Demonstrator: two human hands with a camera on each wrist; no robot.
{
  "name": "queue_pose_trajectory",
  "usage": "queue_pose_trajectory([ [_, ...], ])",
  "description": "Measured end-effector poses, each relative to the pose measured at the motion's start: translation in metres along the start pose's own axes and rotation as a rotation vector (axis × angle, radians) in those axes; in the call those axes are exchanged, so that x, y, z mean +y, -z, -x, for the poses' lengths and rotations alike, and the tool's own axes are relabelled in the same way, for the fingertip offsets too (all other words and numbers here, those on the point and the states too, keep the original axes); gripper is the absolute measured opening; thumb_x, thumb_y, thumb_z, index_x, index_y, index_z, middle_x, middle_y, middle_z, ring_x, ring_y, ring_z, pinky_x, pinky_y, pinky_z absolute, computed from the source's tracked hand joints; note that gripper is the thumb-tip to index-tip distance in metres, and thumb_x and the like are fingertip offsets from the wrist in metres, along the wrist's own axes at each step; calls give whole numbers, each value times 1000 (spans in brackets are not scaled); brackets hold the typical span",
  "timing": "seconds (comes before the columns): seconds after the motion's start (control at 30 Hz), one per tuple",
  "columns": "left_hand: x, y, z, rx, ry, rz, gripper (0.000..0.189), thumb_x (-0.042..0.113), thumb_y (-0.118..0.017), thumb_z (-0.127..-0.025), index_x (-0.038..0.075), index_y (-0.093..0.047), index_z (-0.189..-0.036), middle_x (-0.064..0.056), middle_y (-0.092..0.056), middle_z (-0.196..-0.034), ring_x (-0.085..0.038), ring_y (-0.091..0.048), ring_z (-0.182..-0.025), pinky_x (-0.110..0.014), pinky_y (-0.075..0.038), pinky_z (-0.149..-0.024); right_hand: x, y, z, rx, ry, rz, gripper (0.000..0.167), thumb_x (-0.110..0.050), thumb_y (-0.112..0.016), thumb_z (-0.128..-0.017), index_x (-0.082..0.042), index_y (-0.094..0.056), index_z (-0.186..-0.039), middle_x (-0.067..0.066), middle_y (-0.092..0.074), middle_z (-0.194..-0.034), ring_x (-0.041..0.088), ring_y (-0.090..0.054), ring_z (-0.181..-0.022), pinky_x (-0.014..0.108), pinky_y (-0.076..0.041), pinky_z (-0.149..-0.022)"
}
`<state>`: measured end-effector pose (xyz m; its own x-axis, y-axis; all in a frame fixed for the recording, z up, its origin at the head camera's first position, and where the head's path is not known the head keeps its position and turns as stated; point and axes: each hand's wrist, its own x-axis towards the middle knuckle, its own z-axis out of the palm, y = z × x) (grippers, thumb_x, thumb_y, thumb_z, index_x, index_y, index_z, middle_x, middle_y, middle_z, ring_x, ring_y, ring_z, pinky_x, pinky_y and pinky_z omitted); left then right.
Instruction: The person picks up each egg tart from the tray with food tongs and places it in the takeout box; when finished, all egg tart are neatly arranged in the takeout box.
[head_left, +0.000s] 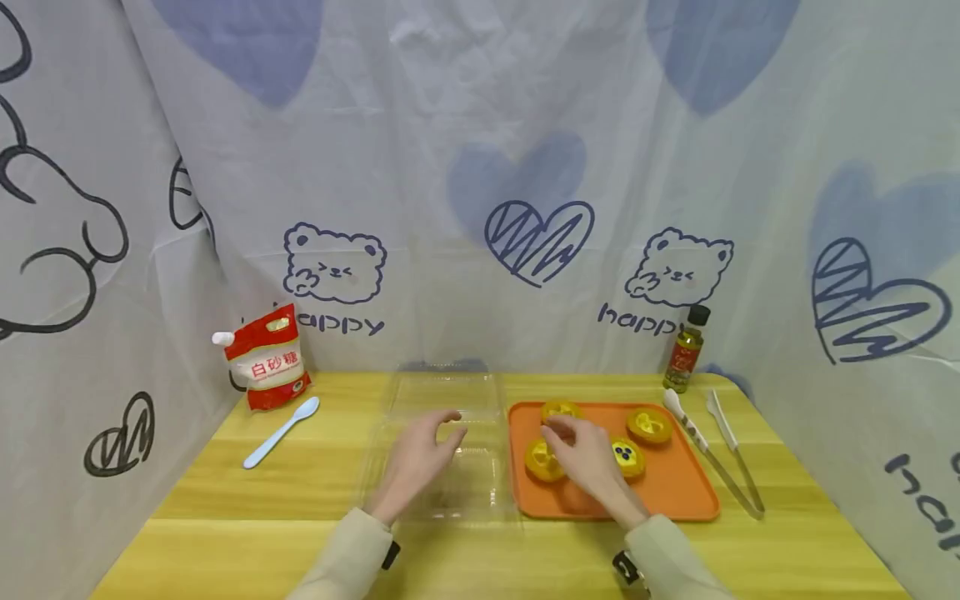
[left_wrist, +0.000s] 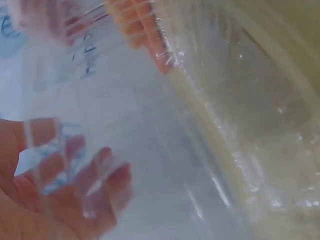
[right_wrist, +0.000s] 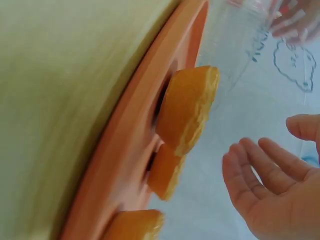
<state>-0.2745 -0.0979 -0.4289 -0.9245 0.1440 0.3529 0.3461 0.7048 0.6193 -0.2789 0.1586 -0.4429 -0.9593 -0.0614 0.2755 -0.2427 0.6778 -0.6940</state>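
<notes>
A clear plastic clamshell box [head_left: 468, 492] stands with its lid up at the middle of the table. My left hand [head_left: 420, 458] is beside its left part, fingers loosely bent and holding nothing. The left wrist view shows that hand [left_wrist: 65, 185] through the transparent plastic; whether it touches the box I cannot tell. On an orange tray [head_left: 675, 500] sit several egg tarts, one topped with dark blue berries [head_left: 627, 457]. Above the tarts hovers my right hand [head_left: 588, 457], its fingers relaxed. Seen from the right wrist, this hand [right_wrist: 275, 185] is apart from the nearest tart [right_wrist: 187, 107].
Tongs [head_left: 720, 467] lie right of the tray, partly near its edge. An oil bottle [head_left: 683, 354] stands at the back right. A red and white sugar bag [head_left: 272, 360] is at the back left, with a pale blue spoon [head_left: 281, 433] before it. Printed curtains surround the table.
</notes>
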Motion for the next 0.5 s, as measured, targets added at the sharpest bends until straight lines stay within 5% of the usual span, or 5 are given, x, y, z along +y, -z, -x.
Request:
queue_pose_trajectory([
  [0.1,-8,9,-4,-15,35,176,25,20,-63,-95,6,-71,-114,-12,-70,-117,-31,-64,-112,-49,-52,-96,9,7,-2,-18,-60,-152,29,-31,-62,-97,-16,-69,-121,4,-71,-115,22,-66,-105,43,-56,-88],
  [0.3,-22,26,-4,-91,176,429,24,20,-64,-95,7,-71,-114,-8,-72,-110,-23,-67,-102,-38,-56,-89,23,22,-5,-149,-152,-451,37,-25,-60,-98,-1,-64,-126,18,-69,-117,28,-66,-104,45,-56,-86],
  [0.5,-34,45,-3,-153,202,556,31,24,-61,-98,2,-67,-118,-12,-70,-108,-28,-67,-99,-36,-59,-83,36,45,-7,-171,-190,-494,40,-22,-61,-98,5,-61,-127,14,-72,-112,19,-68,-94,36,-58,-78],
])
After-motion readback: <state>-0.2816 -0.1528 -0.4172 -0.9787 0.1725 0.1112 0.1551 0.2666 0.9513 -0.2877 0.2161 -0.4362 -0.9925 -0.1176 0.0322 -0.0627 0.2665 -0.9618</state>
